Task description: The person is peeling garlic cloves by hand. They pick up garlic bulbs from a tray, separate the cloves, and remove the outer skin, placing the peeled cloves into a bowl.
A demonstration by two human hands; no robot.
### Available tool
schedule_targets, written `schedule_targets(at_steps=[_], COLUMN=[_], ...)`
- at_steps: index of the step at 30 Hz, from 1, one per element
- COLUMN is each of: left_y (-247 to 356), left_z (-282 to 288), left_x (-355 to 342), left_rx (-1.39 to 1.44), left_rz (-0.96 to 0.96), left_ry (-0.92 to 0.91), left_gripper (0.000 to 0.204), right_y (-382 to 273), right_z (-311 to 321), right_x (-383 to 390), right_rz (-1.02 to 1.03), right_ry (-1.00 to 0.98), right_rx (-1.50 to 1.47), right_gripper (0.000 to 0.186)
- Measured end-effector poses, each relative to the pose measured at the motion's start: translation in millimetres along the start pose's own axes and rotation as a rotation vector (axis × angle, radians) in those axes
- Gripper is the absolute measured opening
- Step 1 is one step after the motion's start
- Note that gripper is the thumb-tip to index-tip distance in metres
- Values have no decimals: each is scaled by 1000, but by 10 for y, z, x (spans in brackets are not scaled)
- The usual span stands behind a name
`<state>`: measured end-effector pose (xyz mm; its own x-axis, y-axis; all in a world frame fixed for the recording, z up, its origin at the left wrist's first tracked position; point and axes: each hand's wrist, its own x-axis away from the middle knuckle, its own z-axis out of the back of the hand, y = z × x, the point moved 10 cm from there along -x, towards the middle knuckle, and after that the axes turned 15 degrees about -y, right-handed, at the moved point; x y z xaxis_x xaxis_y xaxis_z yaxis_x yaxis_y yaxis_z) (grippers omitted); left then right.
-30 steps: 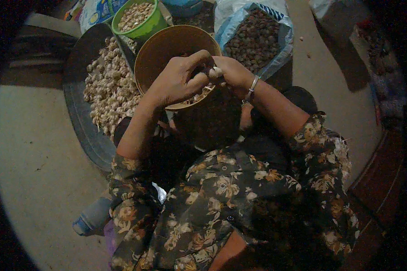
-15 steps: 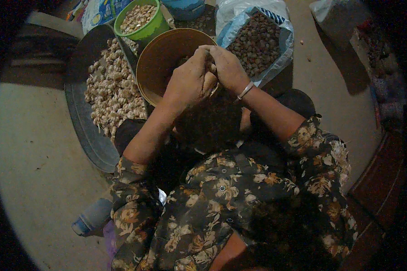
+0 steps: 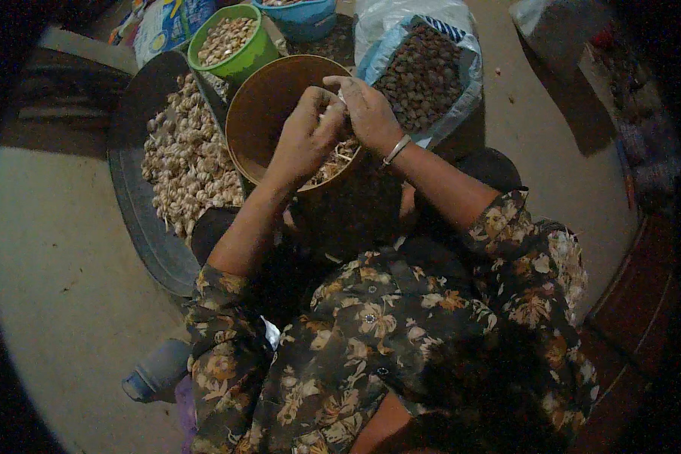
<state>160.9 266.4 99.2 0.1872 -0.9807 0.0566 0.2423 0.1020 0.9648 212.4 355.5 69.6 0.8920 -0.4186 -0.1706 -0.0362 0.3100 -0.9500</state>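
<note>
Close together over a brown bucket (image 3: pixel 259 113), both my hands are closed round pale garlic (image 3: pixel 328 111). The fingers of my left hand (image 3: pixel 309 136) curl over it from the left. My right hand (image 3: pixel 372 117), with a light bangle on its wrist, grips it from the right. Most of the garlic is hidden by the fingers, so I cannot tell whether it is a whole bulb. Dry garlic scraps (image 3: pixel 339 163) lie inside the bucket below the hands. To the left, many whole garlic bulbs (image 3: pixel 189 155) are heaped in a dark oval basin (image 3: pixel 140 231).
Behind the brown bucket stand a green bucket (image 3: pixel 256 59) of separated cloves and a blue tub (image 3: pixel 310 23). A blue-and-white sack (image 3: pixel 473 72) holding small dark roundish pieces is at the right. A grey cylindrical object (image 3: pixel 159 371) lies on the floor (image 3: pixel 60 325) at left.
My hands have shifted slightly left and their grip has opened a little, so pale garlic shows between the fingers. More scraps in the bucket are visible now.
</note>
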Motion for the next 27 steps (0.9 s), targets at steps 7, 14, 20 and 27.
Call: schedule_targets(at_steps=[7,14,20,27], left_y=[-197,-713,-760,-923], left_z=[32,131,1968,858], left_x=[44,159,-243,-24], left_rx=[581,199,282,-237], left_rz=[66,249,292,188], left_ry=[-71,-237,378,-354], left_gripper=[18,22,23,27], right_y=[454,119,392,305], right_z=[-107,-467,-787,-793], right_x=[49,201,260,313], right_rz=[-474,143,211,147], right_ry=[-122,-273,-319,-341], right_rx=[-375,890,848,772], right_gripper=[46,38,32,28])
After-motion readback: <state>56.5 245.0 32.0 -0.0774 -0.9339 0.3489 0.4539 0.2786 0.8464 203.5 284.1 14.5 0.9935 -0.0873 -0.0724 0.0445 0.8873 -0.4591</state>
